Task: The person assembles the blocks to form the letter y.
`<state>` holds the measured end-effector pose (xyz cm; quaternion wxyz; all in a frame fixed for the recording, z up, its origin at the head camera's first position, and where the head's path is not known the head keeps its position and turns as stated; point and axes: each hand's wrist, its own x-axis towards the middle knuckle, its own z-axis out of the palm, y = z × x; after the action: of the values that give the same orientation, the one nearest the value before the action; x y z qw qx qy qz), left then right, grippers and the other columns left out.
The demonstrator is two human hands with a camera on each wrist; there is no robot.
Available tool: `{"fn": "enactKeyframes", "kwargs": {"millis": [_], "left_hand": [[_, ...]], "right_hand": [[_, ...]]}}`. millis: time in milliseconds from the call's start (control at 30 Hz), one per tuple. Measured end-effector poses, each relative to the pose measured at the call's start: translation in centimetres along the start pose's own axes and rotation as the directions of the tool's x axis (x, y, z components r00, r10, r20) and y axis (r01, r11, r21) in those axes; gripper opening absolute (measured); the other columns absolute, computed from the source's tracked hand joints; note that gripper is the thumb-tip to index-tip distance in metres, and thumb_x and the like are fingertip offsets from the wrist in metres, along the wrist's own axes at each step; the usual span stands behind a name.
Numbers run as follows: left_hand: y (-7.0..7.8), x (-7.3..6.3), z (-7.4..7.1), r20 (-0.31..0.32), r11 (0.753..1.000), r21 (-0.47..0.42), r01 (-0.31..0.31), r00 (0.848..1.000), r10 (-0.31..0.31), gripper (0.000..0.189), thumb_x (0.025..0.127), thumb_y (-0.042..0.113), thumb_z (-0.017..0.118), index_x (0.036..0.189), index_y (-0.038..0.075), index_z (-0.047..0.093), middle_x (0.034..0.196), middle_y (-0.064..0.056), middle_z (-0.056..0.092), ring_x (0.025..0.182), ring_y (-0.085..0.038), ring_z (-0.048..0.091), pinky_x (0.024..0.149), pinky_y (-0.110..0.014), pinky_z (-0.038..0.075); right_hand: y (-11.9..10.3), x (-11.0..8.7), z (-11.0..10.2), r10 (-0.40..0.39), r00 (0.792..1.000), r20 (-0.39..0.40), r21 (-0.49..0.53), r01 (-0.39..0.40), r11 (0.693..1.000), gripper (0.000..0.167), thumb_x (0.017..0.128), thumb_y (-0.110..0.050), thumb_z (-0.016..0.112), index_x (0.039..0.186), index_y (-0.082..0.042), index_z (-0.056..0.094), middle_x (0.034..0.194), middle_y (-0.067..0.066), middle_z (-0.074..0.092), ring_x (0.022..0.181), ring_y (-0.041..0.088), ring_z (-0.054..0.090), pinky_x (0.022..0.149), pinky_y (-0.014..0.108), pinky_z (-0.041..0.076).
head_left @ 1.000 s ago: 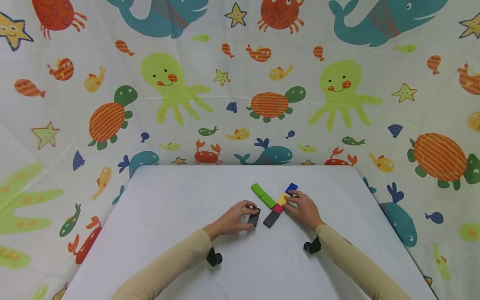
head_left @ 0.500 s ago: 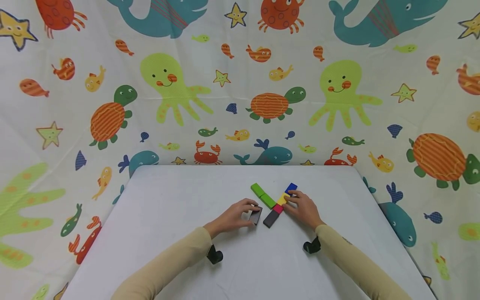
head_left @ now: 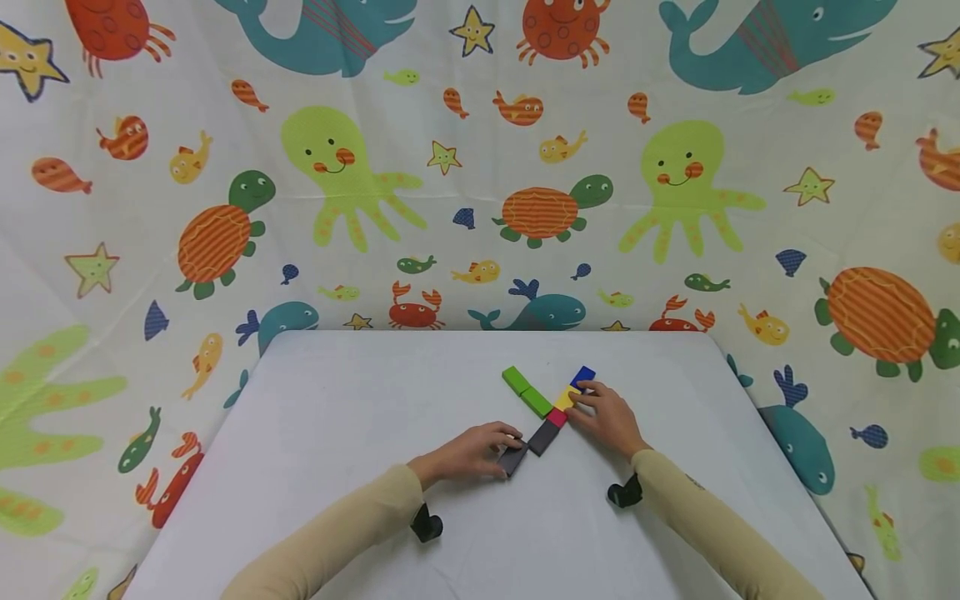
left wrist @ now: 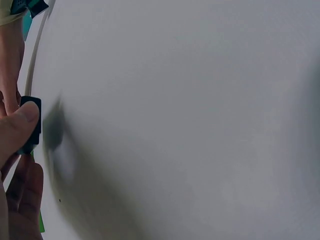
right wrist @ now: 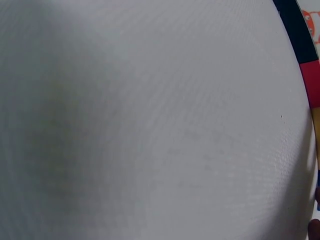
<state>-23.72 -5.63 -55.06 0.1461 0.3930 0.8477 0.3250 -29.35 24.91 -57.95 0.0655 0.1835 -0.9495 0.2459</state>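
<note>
A diagonal row of flat blocks lies on the white table (head_left: 337, 417): blue (head_left: 584, 376), yellow (head_left: 565, 398), red (head_left: 556, 417) and dark grey (head_left: 542, 437). Two green blocks (head_left: 526, 391) run off to the upper left of it. My left hand (head_left: 508, 447) pinches a loose black block (head_left: 512, 460) and holds it against the near end of the dark grey one. The left wrist view shows my thumb (left wrist: 17, 130) on that black block (left wrist: 32, 125). My right hand (head_left: 582, 397) rests its fingertips against the yellow and blue blocks. The right wrist view catches only the row's edge (right wrist: 310, 80).
A sea-creature patterned cloth (head_left: 480, 167) hangs behind and around the table. The table's left half and front are bare white surface. The far edge (head_left: 487, 332) runs just beyond the blocks, and the right edge (head_left: 757, 417) is close to my right arm.
My left hand has slid the black block toward me and a little right, from beside the row to the near end of the dark grey block. The right hand has stayed put.
</note>
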Motion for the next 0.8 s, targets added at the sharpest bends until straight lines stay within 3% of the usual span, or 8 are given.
{"fn": "enactKeyframes", "kwargs": {"millis": [467, 800], "left_hand": [[-0.2, 0.1, 0.9, 0.052, 1.000, -0.003, 0.014, 0.999, -0.013, 0.048, 0.085, 0.017, 0.077, 0.130, 0.010, 0.062, 0.140, -0.003, 0.052, 0.118, -0.009, 0.052, 0.092, -0.021, 0.045], [-0.1, 0.0, 1.2, 0.036, 1.000, 0.012, -0.016, 0.999, 0.015, 0.047, 0.087, 0.012, 0.075, 0.132, 0.009, 0.062, 0.140, -0.006, 0.048, 0.123, -0.013, 0.050, 0.090, -0.018, 0.046]], "right_hand": [[0.1, 0.1, 0.4, 0.030, 1.000, 0.001, -0.009, -0.030, 1.000, 0.043, 0.086, -0.038, 0.075, 0.121, -0.012, 0.071, 0.132, 0.011, 0.057, 0.115, 0.031, 0.057, 0.095, 0.054, 0.046], [0.1, 0.2, 0.3, 0.018, 1.000, -0.005, -0.021, -0.018, 1.000, 0.044, 0.086, -0.039, 0.074, 0.121, -0.012, 0.071, 0.132, 0.011, 0.057, 0.116, 0.032, 0.056, 0.095, 0.054, 0.046]]}}
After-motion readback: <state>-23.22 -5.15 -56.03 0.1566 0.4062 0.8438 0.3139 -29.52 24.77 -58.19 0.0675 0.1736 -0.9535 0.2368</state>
